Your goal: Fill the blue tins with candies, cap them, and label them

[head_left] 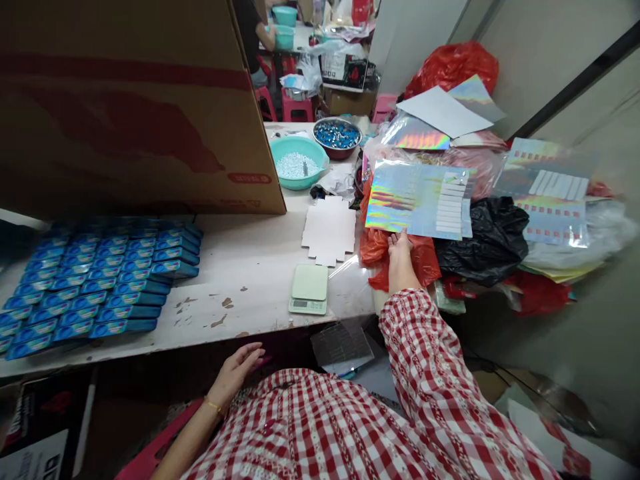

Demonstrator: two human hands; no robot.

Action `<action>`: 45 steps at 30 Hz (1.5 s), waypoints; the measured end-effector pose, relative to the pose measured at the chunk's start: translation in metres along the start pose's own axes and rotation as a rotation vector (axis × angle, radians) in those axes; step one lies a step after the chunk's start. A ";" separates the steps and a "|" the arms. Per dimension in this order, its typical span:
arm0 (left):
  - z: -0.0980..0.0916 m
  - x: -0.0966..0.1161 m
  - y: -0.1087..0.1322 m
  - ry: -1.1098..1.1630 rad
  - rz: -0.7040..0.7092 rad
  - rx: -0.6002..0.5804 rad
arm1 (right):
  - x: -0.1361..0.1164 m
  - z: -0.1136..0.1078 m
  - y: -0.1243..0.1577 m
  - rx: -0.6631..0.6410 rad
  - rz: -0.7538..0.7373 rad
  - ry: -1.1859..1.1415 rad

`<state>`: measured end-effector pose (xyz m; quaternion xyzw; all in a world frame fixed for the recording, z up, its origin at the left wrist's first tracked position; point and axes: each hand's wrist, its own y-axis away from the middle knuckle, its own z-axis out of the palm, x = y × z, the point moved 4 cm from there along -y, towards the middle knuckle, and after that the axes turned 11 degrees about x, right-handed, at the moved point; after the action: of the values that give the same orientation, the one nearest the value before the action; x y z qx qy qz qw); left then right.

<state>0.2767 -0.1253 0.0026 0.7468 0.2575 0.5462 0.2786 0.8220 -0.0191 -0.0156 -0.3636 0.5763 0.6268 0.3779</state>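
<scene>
My right hand (401,252) reaches to the lower edge of a shiny holographic sticker sheet (393,197) with a column of white labels. Its fingers close at that edge; some of them are hidden. Beneath the sheet lie red plastic bags (424,261), and a black plastic bag (495,240) is just to the right. My left hand (239,368) is held below the table's front edge, near my body, fingers stretched and nothing in them. Between the two hands, on the table, stand a pale green digital scale (309,285) and a flat white die-cut card (330,230).
Rows of blue packs (95,280) cover the table's left side. Behind them rises a large cardboard box (145,113). At the back are a turquoise basin (299,162) of small pale pieces and a metal bowl (337,135) of blue pieces. A person (253,33) works beyond.
</scene>
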 end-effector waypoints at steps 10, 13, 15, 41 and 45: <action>-0.014 -0.005 0.007 0.074 0.032 0.076 | -0.024 0.013 0.050 -0.022 -0.071 0.042; -0.014 0.004 0.007 0.068 0.123 0.065 | 0.012 -0.002 0.107 -0.235 -0.142 0.081; -0.018 0.006 0.005 0.059 0.185 0.064 | 0.047 -0.007 0.150 -0.476 -0.243 0.160; -0.266 0.161 -0.089 -0.244 1.197 0.108 | 0.142 -0.006 0.473 -0.961 -0.775 0.640; -0.258 0.208 -0.076 -0.204 1.311 0.116 | 0.135 -0.025 0.502 -1.048 -0.797 0.635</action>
<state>0.0799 0.1070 0.1537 0.8106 -0.2487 0.5143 -0.1288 0.3135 -0.0618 0.0869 -0.8431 0.1062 0.4995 0.1685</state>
